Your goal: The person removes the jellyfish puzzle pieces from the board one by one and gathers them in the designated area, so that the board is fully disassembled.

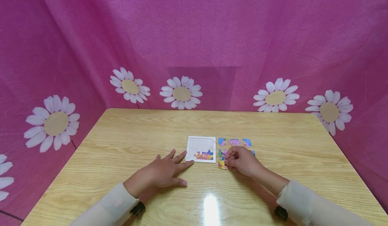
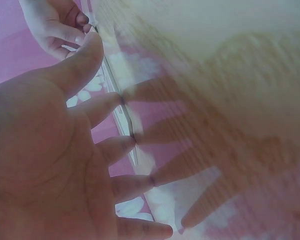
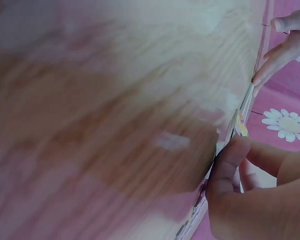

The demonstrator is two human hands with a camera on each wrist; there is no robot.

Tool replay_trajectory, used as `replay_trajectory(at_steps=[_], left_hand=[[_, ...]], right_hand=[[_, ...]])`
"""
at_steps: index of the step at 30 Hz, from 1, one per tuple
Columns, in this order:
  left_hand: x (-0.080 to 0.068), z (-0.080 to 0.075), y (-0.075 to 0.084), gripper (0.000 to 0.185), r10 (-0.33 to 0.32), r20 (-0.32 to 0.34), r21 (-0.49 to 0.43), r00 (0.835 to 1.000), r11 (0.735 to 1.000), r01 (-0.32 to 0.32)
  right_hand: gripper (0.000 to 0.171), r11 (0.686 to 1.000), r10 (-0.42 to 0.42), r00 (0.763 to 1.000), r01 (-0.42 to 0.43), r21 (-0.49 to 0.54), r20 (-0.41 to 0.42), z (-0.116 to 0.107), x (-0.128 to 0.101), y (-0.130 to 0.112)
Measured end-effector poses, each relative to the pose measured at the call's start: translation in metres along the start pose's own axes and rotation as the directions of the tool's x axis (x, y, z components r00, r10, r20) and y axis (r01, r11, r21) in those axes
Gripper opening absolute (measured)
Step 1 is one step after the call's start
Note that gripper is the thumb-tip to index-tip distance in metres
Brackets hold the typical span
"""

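Note:
A white square puzzle tray (image 1: 201,136) lies on the table, with several joined pink and yellow puzzle pieces (image 1: 204,155) along the lower right of its recess. My left hand (image 1: 165,170) is spread flat with straight fingers, fingertips at the tray's left side and lower left corner. Between thumb and fingers, my right hand (image 1: 242,160) pinches a yellow puzzle piece (image 1: 222,165) just right of the tray. In the right wrist view that piece (image 3: 241,124) stands tilted at the fingertips. Loose puzzle pieces (image 1: 234,142) with pink and blue prints lie beyond the right hand, which partly hides others.
The wood-grain table (image 1: 145,131) reflects a bright light near its front. A pink curtain (image 1: 200,34) with large white flowers hangs behind the table and at both sides. Dark wrist straps (image 1: 137,208) show beneath the light sleeves.

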State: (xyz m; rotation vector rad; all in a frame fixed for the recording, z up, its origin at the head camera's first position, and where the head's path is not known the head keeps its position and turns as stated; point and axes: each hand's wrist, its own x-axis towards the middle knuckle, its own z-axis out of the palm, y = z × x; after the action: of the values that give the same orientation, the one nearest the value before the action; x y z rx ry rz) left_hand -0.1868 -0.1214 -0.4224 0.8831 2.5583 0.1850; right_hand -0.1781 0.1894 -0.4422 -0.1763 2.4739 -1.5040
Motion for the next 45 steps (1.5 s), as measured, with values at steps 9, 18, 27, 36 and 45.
replay_trajectory(at_steps=[9,18,27,36,45], left_hand=[[0.0,-0.001,0.0,0.074,0.002,0.0,-0.002,1.0,1.0,-0.002],[-0.001,-0.001,0.001,0.074,0.001,0.003,-0.006,1.0,1.0,-0.001],[-0.001,-0.001,0.0,0.074,0.0,0.0,-0.006,1.0,1.0,0.0],[-0.001,-0.003,0.001,0.072,0.011,-0.015,0.018,1.0,1.0,-0.011],[0.003,-0.003,0.002,0.072,-0.002,-0.039,0.025,0.999,1.0,0.003]], right_hand=[[0.006,0.99,-0.045,0.999,0.045,-0.131,0.007,-0.003,-0.004,0.002],[0.01,0.985,-0.059,0.998,0.06,-0.165,0.008,-0.001,-0.004,0.003],[0.01,0.98,-0.06,0.998,0.06,-0.19,0.005,-0.001,-0.003,0.004],[0.006,0.982,-0.071,0.997,0.071,-0.177,0.009,-0.001,0.002,0.0],[0.003,0.979,-0.122,0.992,0.121,-0.165,0.001,0.01,0.017,-0.012]])
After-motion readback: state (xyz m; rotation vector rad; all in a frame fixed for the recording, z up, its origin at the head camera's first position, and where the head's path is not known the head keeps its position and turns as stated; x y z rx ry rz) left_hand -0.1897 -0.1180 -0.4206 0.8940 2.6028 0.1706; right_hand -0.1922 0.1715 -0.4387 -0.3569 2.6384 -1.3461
